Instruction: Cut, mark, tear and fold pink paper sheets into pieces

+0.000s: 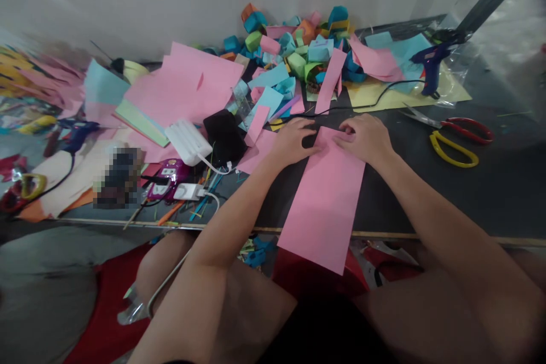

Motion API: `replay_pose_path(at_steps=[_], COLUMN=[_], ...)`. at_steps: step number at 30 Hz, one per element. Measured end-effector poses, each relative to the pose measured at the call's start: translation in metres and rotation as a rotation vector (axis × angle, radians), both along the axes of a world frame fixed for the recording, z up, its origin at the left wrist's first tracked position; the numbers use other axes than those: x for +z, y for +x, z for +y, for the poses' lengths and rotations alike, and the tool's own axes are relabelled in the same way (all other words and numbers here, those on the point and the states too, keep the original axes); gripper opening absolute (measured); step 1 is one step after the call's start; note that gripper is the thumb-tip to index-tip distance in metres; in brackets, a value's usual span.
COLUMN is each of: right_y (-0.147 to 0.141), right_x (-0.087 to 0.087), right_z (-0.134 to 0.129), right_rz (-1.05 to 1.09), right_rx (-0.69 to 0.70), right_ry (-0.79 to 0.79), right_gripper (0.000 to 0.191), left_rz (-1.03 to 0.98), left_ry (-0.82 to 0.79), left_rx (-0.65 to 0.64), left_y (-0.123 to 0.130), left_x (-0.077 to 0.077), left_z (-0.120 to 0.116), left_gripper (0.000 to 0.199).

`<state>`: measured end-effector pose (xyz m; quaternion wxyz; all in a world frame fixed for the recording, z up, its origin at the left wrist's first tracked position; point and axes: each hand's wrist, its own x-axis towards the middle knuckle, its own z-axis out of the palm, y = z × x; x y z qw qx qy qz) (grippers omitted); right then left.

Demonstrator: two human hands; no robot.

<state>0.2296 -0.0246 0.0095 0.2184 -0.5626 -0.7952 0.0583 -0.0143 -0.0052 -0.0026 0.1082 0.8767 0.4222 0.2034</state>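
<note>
A long pink paper sheet (326, 199) lies on the dark tabletop, its near end hanging over the table's front edge. At its far left corner, my left hand (296, 142) rests with the fingers curved and apart, the thumb touching the paper. My right hand (364, 137) has its fingers bent together at the far right corner, pinching the sheet's far edge. To the right lie scissors (454, 131) with one red and one yellow handle, blades pointing left.
Behind my hands is a heap of coloured paper pieces (294, 48). A blue glue gun (431, 68) lies at back right, its black cord crossing the table. On the left are pink sheets (183, 91), a white power strip (187, 141) and a purple device (169, 179). Someone sits at left.
</note>
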Motion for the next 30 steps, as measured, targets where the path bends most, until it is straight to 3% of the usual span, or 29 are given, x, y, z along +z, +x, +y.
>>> replay_pose_path(at_steps=[5, 11, 15, 20, 22, 26, 30], right_y=[0.005, 0.015, 0.012, 0.024, 0.033, 0.049, 0.058], right_x=[0.002, 0.009, 0.007, 0.008, 0.011, 0.018, 0.021], right_z=[0.004, 0.008, 0.006, 0.011, 0.013, 0.015, 0.016], right_rz=[0.054, 0.067, 0.073, 0.15, 0.131, 0.086, 0.168], right_rx=[0.145, 0.203, 0.236, 0.044, -0.087, -0.348, -0.43], right_ry=[-0.05, -0.187, -0.154, -0.152, -0.116, 0.04, 0.123], right_gripper=[0.035, 0.044, 0.016, 0.004, 0.006, 0.018, 0.016], left_rz=[-0.008, -0.065, -0.107, -0.195, -0.209, -0.126, -0.095], left_ry=[-0.04, -0.071, -0.134, -0.305, -0.343, -0.255, -0.117], left_rx=[-0.137, -0.223, -0.191, -0.179, -0.154, 0.038, 0.139], left_y=[0.008, 0.009, 0.01, 0.004, 0.0, -0.009, -0.021], left_x=[-0.009, -0.009, -0.002, 0.009, 0.013, 0.021, 0.024], left_z=[0.0, 0.001, -0.005, -0.013, -0.014, -0.008, 0.003], left_gripper=[0.035, 0.038, 0.04, 0.058, 0.054, 0.023, 0.017])
